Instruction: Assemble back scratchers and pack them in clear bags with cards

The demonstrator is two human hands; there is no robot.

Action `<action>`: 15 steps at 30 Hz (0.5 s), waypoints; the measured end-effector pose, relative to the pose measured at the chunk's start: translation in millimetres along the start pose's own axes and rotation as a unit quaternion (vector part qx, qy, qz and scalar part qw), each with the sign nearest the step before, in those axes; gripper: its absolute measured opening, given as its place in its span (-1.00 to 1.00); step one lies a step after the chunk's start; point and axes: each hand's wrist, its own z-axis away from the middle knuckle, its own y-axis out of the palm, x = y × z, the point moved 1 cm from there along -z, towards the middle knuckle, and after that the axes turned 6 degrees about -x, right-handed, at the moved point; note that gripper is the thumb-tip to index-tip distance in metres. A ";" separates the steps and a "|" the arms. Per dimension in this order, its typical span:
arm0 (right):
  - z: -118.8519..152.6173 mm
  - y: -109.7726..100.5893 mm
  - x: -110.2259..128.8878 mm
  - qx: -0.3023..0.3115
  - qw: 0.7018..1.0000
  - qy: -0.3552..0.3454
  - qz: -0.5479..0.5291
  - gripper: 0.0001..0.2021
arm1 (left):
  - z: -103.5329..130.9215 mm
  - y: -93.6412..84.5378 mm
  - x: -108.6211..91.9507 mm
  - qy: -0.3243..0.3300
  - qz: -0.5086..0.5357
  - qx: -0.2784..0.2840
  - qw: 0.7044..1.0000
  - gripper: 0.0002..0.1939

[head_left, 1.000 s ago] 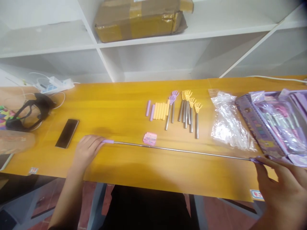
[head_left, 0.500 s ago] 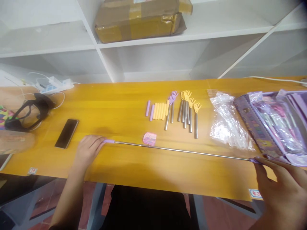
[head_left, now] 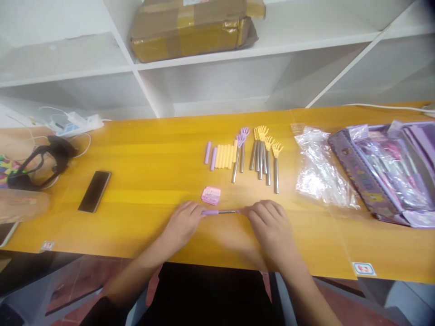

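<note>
Between my two hands lies a telescopic back scratcher [head_left: 226, 212], its metal rod short and its purple grip to the left. My left hand [head_left: 185, 222] is closed on the grip end. The fingers of my right hand [head_left: 268, 224] wrap the other end and hide its head. Just beyond is a small stack of pink cards [head_left: 210, 195]. Farther back lie purple grip sleeves [head_left: 213, 158] and a row of yellow grip sleeves [head_left: 224, 156]. Beside them rest metal rods with purple claw heads [head_left: 239, 140] and several with yellow claw heads [head_left: 276, 165].
Clear plastic bags [head_left: 319, 172] and a purple box [head_left: 367, 181] of wrapped items lie on the right. A phone [head_left: 95, 191], a black strap-like object [head_left: 41, 163] and a power strip [head_left: 79, 124] are at left. A taped carton [head_left: 190, 31] sits on the shelf.
My hands have come together from far apart, and the long rod between them has collapsed to a short length. My right hand moved left, my left hand moved right.
</note>
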 end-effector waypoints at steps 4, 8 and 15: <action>0.5 -3.8 -0.3 0.034 0.999 -0.035 -0.011 -0.77 | 2.9 -10.1 3.0 0.022 -0.008 0.014 1.000 -0.79; 4.4 -4.2 -10.8 0.034 0.999 -0.030 -0.024 -0.80 | 3.9 -11.9 11.4 0.013 0.016 0.032 0.999 -0.75; 11.6 21.1 -12.9 0.075 0.996 0.012 -0.036 -0.67 | 2.9 3.1 22.4 -0.030 0.086 0.016 0.996 -0.79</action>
